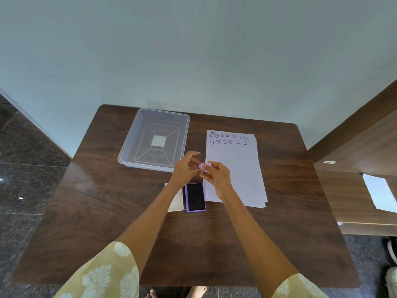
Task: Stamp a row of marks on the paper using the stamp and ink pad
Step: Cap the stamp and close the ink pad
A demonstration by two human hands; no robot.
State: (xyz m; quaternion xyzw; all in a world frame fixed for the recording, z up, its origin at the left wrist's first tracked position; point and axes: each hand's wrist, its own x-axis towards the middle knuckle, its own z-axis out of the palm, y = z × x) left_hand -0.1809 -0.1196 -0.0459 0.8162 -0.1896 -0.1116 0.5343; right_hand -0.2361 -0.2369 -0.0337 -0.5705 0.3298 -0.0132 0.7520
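Note:
A small lilac stamp [204, 166] is held above the table between my two hands. My left hand [186, 169] pinches it from the left and my right hand [218, 176] grips it from the right. Just below them the purple ink pad [195, 197] lies open, its dark pad facing up and its pale lid [176, 201] folded out to the left. White paper [235, 175], a small stack, lies to the right with two rows of purple smiley marks [228, 138] near its far edge.
A clear plastic tray [153, 139] sits at the back left of the dark wooden table [107, 211], a white square visible through its base. Wooden furniture [365, 160] stands to the right, and shoes [392, 265] lie on the floor by the table's right corner.

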